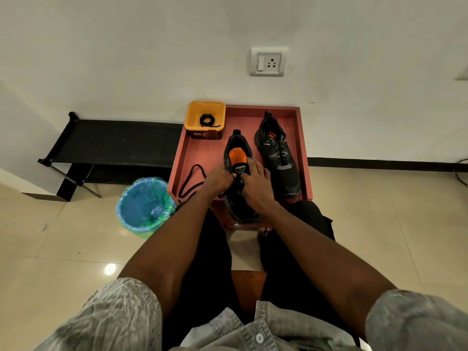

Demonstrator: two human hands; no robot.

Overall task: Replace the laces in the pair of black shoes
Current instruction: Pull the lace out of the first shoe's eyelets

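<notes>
We note left hand [219, 179] and right hand [254, 184] curled, apparently pinching lace [189, 182] over near shoe [238, 160]; laced shoe [278, 153] at 2 o'clock.

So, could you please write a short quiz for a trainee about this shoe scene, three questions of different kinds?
1. True or false: both hands, the left hand and the right hand, are on the left shoe in the tray.
2. What lies inside the yellow tub?
A. a coiled black lace
B. a sock
C. a brush
3. Fill in: the right shoe is ____ (laced / unlaced).

Key:
1. True; the fingers work near its tongue, and a loose lace trails from the left hand.
2. A.
3. Laced.
</notes>
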